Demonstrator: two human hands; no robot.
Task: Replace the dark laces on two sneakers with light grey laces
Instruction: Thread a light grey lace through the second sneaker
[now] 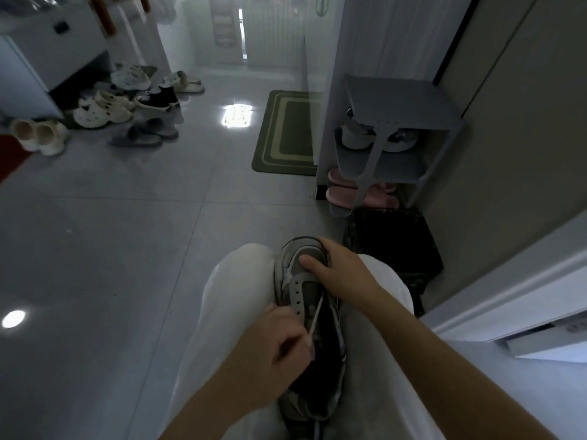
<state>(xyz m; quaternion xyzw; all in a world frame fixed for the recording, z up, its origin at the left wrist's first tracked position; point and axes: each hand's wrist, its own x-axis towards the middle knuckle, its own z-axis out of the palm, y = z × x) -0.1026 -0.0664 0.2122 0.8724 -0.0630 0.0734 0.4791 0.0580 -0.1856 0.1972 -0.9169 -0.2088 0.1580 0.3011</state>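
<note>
Head view: a grey sneaker (287, 271) lies lengthwise between my thighs on my white trousers (228, 296), toe pointing away from me. My right hand (336, 271) grips the toe, thumb on top. My left hand (279, 341) pinches a light grey lace (317, 312) that runs up across the tongue. Close on my right stand a wall, a dark bin (397, 242) and a grey shoe rack (397, 103). On my left the glossy grey tiled floor (127, 233) opens wide, with a green mat (286, 134) and scattered shoes (127, 100) farther off.

No legible text, labels, brands or numbers on anything in view.
</note>
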